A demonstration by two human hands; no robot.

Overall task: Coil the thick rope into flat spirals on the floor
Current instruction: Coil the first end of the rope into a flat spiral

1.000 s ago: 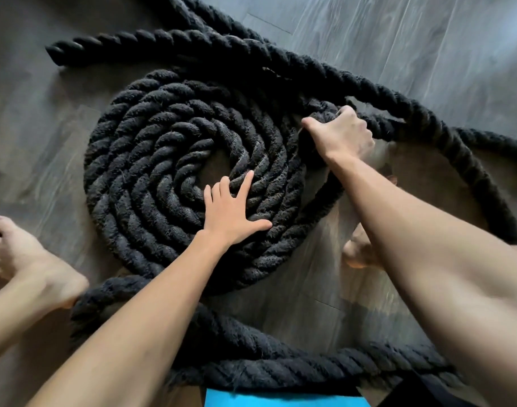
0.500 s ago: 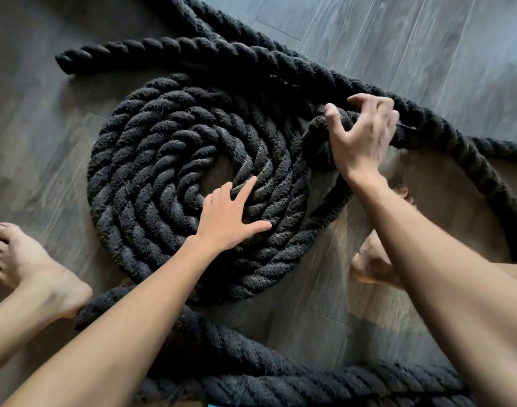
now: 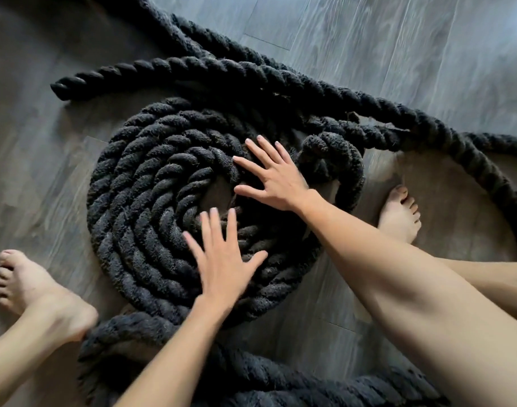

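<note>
L hand (image 3: pixel 225 270), R hand (image 3: pixel 276 179) flat on rope coil (image 3: pixel 128 218).

Left hand (image 3: pixel 222 259): bare, seen from the back; its outline is smeared by blur, most of all at the fingertips.
Right hand (image 3: pixel 276 177): bare and sharp; short trimmed nails and knuckle creases show plainly.
Left forearm (image 3: pixel 169 348): bare, slim, smooth along its whole visible length.
Right forearm (image 3: pixel 398 274): bare, looming broad close to the camera, with a shaded underside.
Left foot (image 3: pixel 31 286): bare, toenails visible; the ankle and lower leg are bare too.
Right foot (image 3: pixel 399 215): bare, heel hidden behind the right forearm, toes in shadow.
</note>
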